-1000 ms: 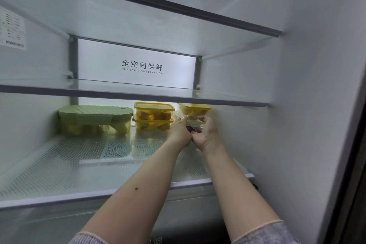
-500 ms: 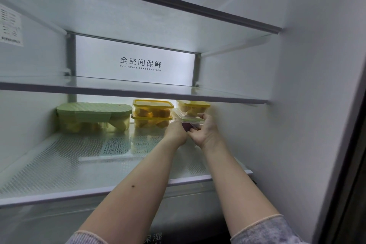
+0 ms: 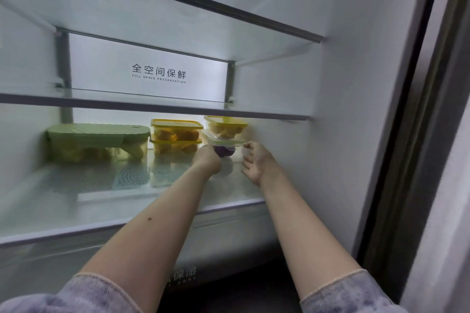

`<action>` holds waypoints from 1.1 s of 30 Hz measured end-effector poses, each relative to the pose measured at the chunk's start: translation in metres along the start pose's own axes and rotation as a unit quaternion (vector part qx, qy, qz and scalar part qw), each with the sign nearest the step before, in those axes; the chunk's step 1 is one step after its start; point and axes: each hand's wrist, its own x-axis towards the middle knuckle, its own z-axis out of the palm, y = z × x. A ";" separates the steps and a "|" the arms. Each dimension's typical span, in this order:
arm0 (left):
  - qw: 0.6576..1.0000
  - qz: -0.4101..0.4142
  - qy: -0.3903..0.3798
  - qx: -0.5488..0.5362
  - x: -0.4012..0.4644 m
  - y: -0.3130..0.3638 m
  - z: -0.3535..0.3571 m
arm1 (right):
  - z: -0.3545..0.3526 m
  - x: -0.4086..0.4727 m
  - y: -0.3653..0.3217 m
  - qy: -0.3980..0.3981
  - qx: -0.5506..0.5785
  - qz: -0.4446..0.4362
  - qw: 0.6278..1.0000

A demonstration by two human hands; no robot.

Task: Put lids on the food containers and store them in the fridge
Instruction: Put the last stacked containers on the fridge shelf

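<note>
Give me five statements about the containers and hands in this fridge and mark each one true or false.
1. The green-lidded container stands at the left of the shelf. True.
2. The two yellow-lidded containers in the middle are stacked one on the other. True.
3. The clear container with the purple food has no lid. False: a clear lid sits on it.
4. The left hand rests on the green-lidded container. False: it holds the clear container with the purple food, at its left side.
5. The shelf above carries a yellow-lidded container. False: none shows on it; all the containers are below it.
</note>
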 end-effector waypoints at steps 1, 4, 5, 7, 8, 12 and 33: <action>1.000 0.004 -0.004 -0.004 -0.004 0.001 0.000 | -0.001 -0.006 0.002 0.012 -0.032 -0.007 0.999; 1.000 0.015 -0.008 -0.019 -0.014 0.003 0.002 | -0.002 -0.026 0.006 0.041 -0.083 -0.016 0.996; 1.000 0.018 -0.010 -0.022 -0.020 0.004 0.002 | -0.003 -0.034 0.006 0.050 -0.088 -0.024 0.995; 0.999 0.032 -0.015 -0.032 -0.028 0.006 0.003 | -0.005 -0.047 0.008 0.060 -0.093 -0.039 0.993; 0.998 0.042 -0.015 -0.038 -0.030 0.007 0.003 | -0.006 -0.053 0.008 0.069 -0.094 -0.049 0.992; 0.997 0.055 -0.006 -0.058 -0.042 0.014 -0.002 | -0.017 -0.083 0.005 0.082 -0.112 -0.082 0.987; 0.978 0.129 0.050 -0.155 -0.298 0.104 0.011 | -0.144 -0.340 -0.008 0.063 -0.117 -0.266 0.955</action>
